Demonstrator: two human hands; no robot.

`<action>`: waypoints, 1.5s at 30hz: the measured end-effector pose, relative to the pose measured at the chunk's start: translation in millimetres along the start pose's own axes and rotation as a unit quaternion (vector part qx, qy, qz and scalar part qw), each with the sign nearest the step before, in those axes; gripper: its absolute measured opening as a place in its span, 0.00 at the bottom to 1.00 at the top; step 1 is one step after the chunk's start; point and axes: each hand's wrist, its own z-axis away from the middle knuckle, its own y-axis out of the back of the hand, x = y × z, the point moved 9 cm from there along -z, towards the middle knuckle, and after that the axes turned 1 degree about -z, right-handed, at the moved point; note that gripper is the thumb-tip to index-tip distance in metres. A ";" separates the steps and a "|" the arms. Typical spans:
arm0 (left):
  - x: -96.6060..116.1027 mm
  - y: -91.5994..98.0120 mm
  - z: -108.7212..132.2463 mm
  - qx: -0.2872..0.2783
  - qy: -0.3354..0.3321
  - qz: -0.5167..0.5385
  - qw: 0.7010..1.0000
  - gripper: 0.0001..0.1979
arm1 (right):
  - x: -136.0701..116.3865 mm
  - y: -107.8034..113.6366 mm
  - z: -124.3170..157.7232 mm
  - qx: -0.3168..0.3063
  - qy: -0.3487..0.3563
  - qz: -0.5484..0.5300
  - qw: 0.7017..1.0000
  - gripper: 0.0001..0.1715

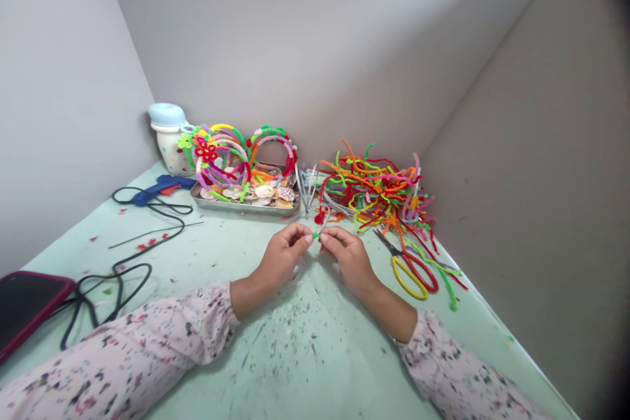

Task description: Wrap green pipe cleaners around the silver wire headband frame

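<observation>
Both hands meet over the middle of the table, fingertips pinched round a small piece of green pipe cleaner [315, 235]. My left hand [284, 252] is closed on its left side, thumb against forefinger. From the right, my right hand [348, 256] pinches the same piece, and its other fingers are curled under. Just behind the fingertips are a small red piece [321, 216] and thin grey-white strips [308, 190]. How the green piece is shaped between the fingers is too small to tell.
Behind stands a metal tray [246, 207] with shells and colourful pipe-cleaner headbands [224, 151]. A pipe-cleaner heap [378, 187] and scissors [408, 269] lie at right. At left are a blue glue gun [160, 189], black cable [118, 269], phone [29, 308] and white jar [172, 144].
</observation>
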 end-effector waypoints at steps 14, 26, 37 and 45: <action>-3.2 -1.5 -2.5 -0.009 0.020 0.014 1.000 0.10 | 5.2 -3.5 -2.9 -0.012 0.000 0.035 0.999 0.06; -4.2 -0.3 -2.1 -0.013 0.016 0.016 1.000 0.09 | 4.2 -7.6 -1.6 -0.040 0.005 0.004 0.999 0.07; -5.4 0.3 -2.1 -0.014 0.020 0.006 1.000 0.08 | 1.6 -6.9 -0.4 -0.039 0.004 0.030 0.999 0.06; -3.9 -0.2 -2.2 -0.009 0.019 0.020 1.000 0.08 | -0.3 -8.6 -0.1 -0.046 0.009 0.021 0.999 0.07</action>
